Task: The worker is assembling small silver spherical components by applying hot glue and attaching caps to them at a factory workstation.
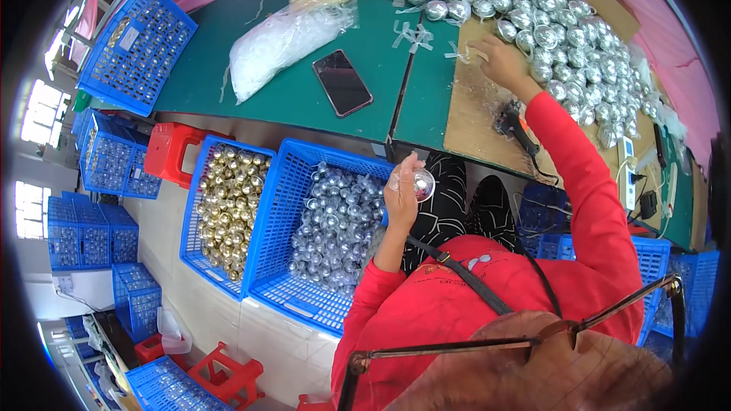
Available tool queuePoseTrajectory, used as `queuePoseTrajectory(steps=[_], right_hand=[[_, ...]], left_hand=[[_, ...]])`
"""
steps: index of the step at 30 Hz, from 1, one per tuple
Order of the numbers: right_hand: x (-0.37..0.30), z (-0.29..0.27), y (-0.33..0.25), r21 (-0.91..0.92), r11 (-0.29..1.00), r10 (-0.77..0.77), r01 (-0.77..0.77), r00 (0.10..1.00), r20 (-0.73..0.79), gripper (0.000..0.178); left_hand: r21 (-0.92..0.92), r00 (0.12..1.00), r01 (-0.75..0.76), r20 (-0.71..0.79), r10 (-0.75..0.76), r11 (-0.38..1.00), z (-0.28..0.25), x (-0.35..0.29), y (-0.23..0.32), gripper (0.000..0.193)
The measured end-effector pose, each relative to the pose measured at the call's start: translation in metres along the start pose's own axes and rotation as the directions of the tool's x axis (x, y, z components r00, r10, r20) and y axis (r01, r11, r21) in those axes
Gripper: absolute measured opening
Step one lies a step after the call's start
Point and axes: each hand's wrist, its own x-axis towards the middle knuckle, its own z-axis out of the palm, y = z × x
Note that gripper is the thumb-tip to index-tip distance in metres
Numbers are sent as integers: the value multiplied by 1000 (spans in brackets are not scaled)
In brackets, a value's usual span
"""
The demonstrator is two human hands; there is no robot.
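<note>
My left hand (400, 196) is closed around a shiny silver ball ornament (422, 184), above my lap beside a blue crate. My right hand (502, 65) reaches over the brown board (480, 114) on the table, fingers stretched out and slightly apart. Just left of its fingertips lies a small white ribbon bow (455, 53). More ribbon bows (413, 36) rest across the seam of the green tabletop. A heap of silver ball ornaments (563, 38) covers the board beyond and right of that hand. Near my right forearm lies a black glue gun (518, 131) with a cord.
A blue crate of silver balls (263, 259) and another of gold balls (190, 236) stand left of me. On the green table (213, 46) are a phone (343, 84), a white plastic bag (282, 46) and a tilted blue crate (137, 46). A power strip (627, 175) sits at right.
</note>
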Motion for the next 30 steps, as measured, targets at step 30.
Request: queuePoseTrajectory(steps=[30], right_hand=[[-14, -48, -92, 558, 534, -197, -635, 548, 813, 14]], left_hand=[[-80, 965, -131, 217, 146, 988, -20, 30, 38, 37]])
